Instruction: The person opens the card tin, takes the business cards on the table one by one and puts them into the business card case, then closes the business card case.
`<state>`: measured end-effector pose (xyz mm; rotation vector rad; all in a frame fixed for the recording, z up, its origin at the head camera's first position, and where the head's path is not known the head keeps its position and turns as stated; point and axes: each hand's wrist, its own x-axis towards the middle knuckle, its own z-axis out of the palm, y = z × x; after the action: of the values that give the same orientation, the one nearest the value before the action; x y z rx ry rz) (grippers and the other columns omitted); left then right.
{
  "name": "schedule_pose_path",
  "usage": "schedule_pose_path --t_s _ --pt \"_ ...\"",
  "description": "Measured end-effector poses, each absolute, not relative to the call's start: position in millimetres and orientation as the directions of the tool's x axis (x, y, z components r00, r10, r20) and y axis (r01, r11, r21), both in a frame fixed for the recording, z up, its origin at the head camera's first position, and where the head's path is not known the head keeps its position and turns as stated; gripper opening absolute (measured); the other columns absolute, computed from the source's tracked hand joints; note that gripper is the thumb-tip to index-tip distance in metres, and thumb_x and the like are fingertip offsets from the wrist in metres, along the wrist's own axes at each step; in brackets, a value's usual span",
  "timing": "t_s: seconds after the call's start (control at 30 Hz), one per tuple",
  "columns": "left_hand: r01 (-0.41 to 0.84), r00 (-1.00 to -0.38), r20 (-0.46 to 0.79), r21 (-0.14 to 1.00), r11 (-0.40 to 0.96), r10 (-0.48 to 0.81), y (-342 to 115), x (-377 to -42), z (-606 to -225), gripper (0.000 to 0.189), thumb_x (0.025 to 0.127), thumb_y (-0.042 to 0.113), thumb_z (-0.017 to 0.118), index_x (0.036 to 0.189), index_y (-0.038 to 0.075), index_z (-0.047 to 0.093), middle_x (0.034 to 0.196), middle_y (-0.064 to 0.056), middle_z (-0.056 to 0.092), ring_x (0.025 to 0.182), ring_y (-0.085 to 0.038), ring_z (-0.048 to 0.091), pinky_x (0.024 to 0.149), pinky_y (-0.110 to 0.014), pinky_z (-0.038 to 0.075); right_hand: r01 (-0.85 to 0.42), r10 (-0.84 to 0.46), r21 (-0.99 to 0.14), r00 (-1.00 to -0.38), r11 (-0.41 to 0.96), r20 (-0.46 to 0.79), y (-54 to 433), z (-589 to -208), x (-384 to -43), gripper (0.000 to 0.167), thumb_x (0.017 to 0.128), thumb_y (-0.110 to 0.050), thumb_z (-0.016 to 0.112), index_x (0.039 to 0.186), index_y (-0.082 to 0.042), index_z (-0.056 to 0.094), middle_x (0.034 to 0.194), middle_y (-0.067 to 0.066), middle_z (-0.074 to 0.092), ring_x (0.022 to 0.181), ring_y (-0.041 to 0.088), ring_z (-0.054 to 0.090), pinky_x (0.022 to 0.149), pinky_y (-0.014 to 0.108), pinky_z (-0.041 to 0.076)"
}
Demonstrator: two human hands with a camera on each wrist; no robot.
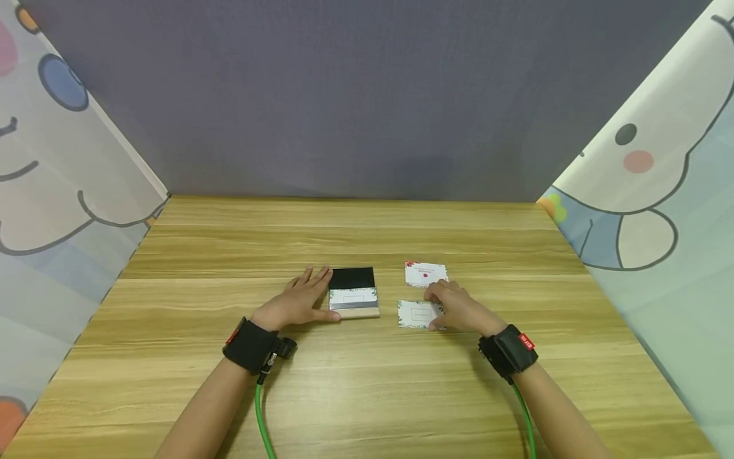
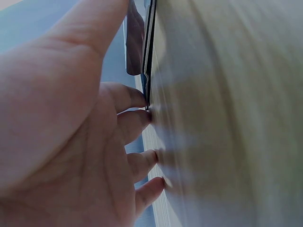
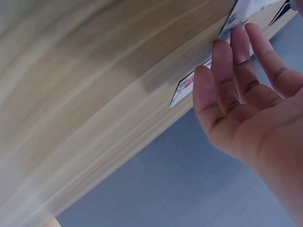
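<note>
An opened card holder (image 1: 352, 278) lies on the wooden table, its upper part black and its lower part holding a white card (image 1: 353, 296) with a leafy border, above a grey strip and a beige band. My left hand (image 1: 299, 302) lies beside it with fingers spread, thumb and fingertips touching its left side. In the left wrist view the holder's edge (image 2: 149, 47) meets the fingertips. To the right, my right hand (image 1: 459, 310) pinches a white business card (image 1: 414, 313) with green leaf edges, thumb at the lower edge and fingers at the upper. Its fingertips hide the card's right end.
Just above the right hand lies another white card (image 1: 423, 273) with red flowers at its corner. A grey panel (image 1: 355, 102) stands behind the table (image 1: 355, 395), and cartoon-printed sheets flank both sides. Green cables (image 1: 260, 414) run from the wrist straps toward the front.
</note>
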<state>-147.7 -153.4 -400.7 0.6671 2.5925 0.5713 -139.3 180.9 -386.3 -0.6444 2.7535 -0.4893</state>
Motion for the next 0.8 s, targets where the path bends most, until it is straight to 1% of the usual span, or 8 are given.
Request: schedule_pose_path --t_s 0.2,0.43,0.57,0.67,0.8 --pt "0.361 -0.806 -0.275 0.473 0.804 0.524 -153.5 -147.6 -399.9 0.096 0.083 0.056 0.056 0.148 0.008 0.006 0.154 -0.012 0.002 0.140 -0.038 -0.004 0.110 -0.059 0.005 -0.341 -0.441 -0.398 -0.877 0.852 -0.192 181.5 -386.7 -138.9 0.046 0.064 -0.020 0.082 0.101 -0.007 0.058 0.094 0.003 0.052 0.088 0.022 0.043 0.076 0.035 0.038" --pt "0.359 -0.806 -0.279 0.470 0.806 0.522 -152.9 -147.4 -399.4 0.096 0.083 0.056 0.056 0.148 0.008 0.005 0.155 -0.012 0.002 0.140 -0.038 -0.004 0.110 -0.059 0.005 -0.336 -0.435 -0.403 -0.881 0.851 -0.187 182.3 -387.4 -139.2 0.044 0.065 -0.019 0.081 0.101 -0.007 0.058 0.095 0.004 0.050 0.088 0.022 0.041 0.075 0.033 0.038" --pt "0.364 -0.808 -0.272 0.467 0.806 0.523 -153.1 -147.2 -399.4 0.095 0.083 0.055 0.056 0.148 0.007 0.006 0.154 -0.013 0.003 0.140 -0.039 -0.003 0.110 -0.059 0.005 -0.320 -0.427 -0.429 -0.886 0.845 -0.181 182.6 -387.6 -140.4 0.042 0.066 -0.018 0.080 0.099 -0.007 0.057 0.094 0.003 0.052 0.088 0.021 0.044 0.076 0.033 0.040" --pt "0.363 -0.808 -0.271 0.469 0.805 0.523 -153.1 -147.4 -399.7 0.095 0.083 0.055 0.057 0.148 0.006 0.006 0.154 -0.013 0.003 0.140 -0.039 -0.003 0.110 -0.059 0.005 -0.306 -0.423 -0.457 -0.889 0.835 -0.176 182.8 -387.3 -141.3 0.037 0.069 -0.015 0.079 0.097 -0.007 0.057 0.094 0.003 0.056 0.086 0.019 0.048 0.076 0.033 0.042" --pt "0.359 -0.807 -0.278 0.469 0.807 0.521 -152.7 -147.6 -400.1 0.096 0.083 0.055 0.056 0.148 0.007 0.006 0.155 -0.012 0.002 0.140 -0.038 -0.004 0.111 -0.059 0.005 -0.297 -0.420 -0.479 -0.891 0.826 -0.172 183.0 -386.4 -142.3 0.030 0.074 -0.008 0.074 0.099 -0.006 0.057 0.093 0.005 0.058 0.085 0.018 0.051 0.075 0.033 0.044"
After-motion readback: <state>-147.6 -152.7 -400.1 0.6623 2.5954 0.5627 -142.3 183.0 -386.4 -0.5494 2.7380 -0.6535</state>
